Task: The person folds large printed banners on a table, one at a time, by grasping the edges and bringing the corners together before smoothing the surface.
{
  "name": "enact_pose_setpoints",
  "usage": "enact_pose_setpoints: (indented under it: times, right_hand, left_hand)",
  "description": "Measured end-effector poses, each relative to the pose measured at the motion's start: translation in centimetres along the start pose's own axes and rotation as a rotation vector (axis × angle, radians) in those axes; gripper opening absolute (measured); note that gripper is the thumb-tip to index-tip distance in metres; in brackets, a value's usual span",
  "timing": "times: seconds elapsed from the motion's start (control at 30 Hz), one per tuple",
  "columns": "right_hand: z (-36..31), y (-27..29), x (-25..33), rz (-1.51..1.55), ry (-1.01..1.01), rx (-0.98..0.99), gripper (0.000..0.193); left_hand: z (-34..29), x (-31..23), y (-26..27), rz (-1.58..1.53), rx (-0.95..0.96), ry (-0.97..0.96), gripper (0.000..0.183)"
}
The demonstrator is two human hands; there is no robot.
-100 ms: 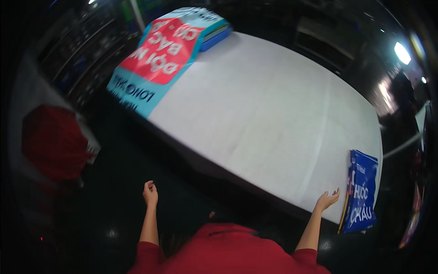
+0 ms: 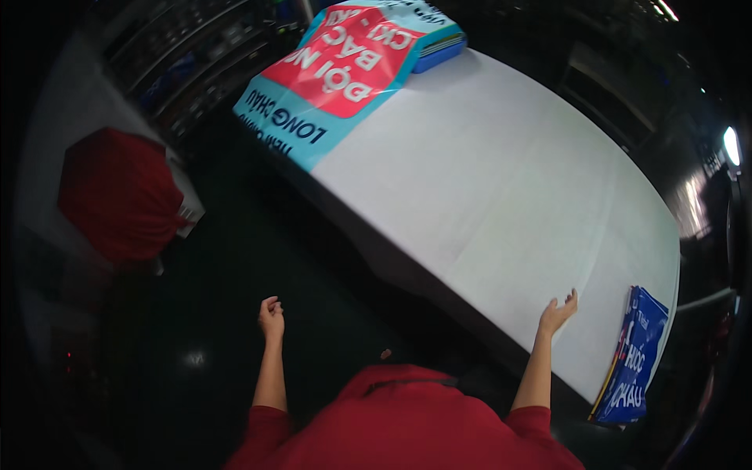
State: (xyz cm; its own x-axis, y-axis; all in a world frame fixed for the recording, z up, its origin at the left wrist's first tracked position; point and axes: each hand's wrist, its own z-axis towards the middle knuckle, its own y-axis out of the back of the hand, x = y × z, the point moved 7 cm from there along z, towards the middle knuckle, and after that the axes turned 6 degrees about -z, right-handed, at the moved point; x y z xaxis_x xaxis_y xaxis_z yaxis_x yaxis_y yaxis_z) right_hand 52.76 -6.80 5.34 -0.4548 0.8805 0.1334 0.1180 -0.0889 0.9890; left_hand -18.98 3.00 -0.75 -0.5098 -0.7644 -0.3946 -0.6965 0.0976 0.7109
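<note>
My right hand (image 2: 557, 315) is open and holds nothing, its fingers stretched out over the near edge of a large white-topped table (image 2: 501, 164). To its right, a stack of folded dark blue printed sheets (image 2: 636, 360) lies at the table's near right corner, apart from the fingers. My left hand (image 2: 272, 317) hangs over the dark floor, away from the table. Its fingers are loosely bent, with nothing visible in them. At the table's far left end, a light blue and red printed banner (image 2: 337, 74) is spread out, with one end drooping over the edge.
Beside the banner sits a flat blue stack (image 2: 439, 56) of what look like folded sheets. A bulging red bag or cloth bundle (image 2: 117, 196) stands on the left, next to a pale box (image 2: 190, 207). Dark shelving (image 2: 184, 74) runs along the far left.
The view has turned, so the table, banner and red bundle sit farther right in the picture. My right hand is now farther from the blue stack.
</note>
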Motion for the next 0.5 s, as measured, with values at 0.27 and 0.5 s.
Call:
enact_pose_setpoints:
  times: [0.27, 0.5]
  right_hand:
    - [-20.3, -30.9, 36.7, 0.108, 0.499, 0.721, 0.047]
    - [-23.9, -64.9, 59.2, 0.552, -0.398, 1.258, 0.035]
  left_hand:
    - [13.1, 8.7, 0.1, -0.185, 0.381, 0.289, 0.017]
    - [34.1, 22.1, 2.0, -0.041, 0.196, 0.644, 0.017]
